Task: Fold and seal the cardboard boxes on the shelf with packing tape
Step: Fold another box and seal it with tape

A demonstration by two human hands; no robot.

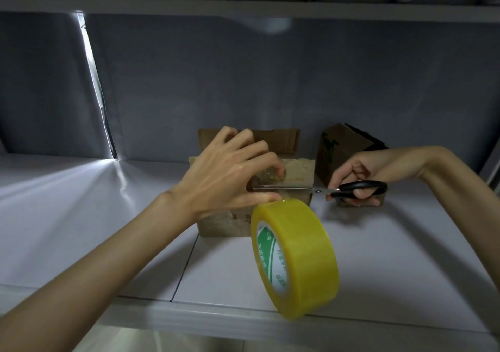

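Over on the left the grey shelf (67, 216) lies wide and bare, its front lip running along the bottom and the board above hanging low over everything, with a bright slit of light in the back corner. Moving in, the left hand (224, 173) is spread over the near cardboard box (224, 223), fingers fanned on its top while thumb and forefinger seem to pinch a clear strip of tape at the box's front edge. The box sits mid-shelf, well back from the lip, its rear flap standing up behind the knuckles. Just beneath the thumb hangs the yellow tape roll (297, 257), tilted, dangling out past the shelf's front edge. The scissors (319, 188) lie level across the tape, blades reaching to the left hand; how far they are parted is hard to tell. The right hand (362, 175) curls through the black handles, just right of the box. Behind it sits a second box (343, 151), half hidden by the wrist, against the back wall.
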